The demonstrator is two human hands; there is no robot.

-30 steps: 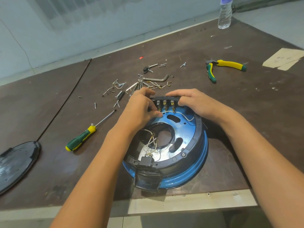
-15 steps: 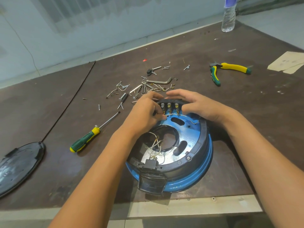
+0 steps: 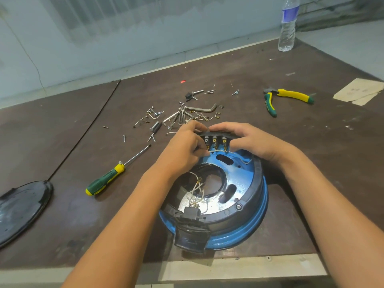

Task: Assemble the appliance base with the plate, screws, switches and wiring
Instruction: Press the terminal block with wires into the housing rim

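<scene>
The round blue appliance base (image 3: 252, 223) with a black inner ring lies upside down near the table's front edge. A black switch block (image 3: 216, 139) with three metal terminals sits at its far rim. My left hand (image 3: 185, 146) pinches a thin white wire (image 3: 218, 151) at the terminals. My right hand (image 3: 249, 142) curls over the block's right end and the rim. More white wires (image 3: 195, 190) bunch in the base's centre, above a black socket part (image 3: 190, 217) at the near rim.
Loose screws and metal bits (image 3: 176, 117) lie just beyond the hands. A green-yellow screwdriver (image 3: 108, 177) lies to the left, pliers (image 3: 284, 98) to the far right, a black round plate (image 3: 20, 210) at the left edge, a water bottle (image 3: 287, 26) at the back.
Both hands stay on the switch block with little change. The view has tilted a little, so everything sits slightly lower in the frame.
</scene>
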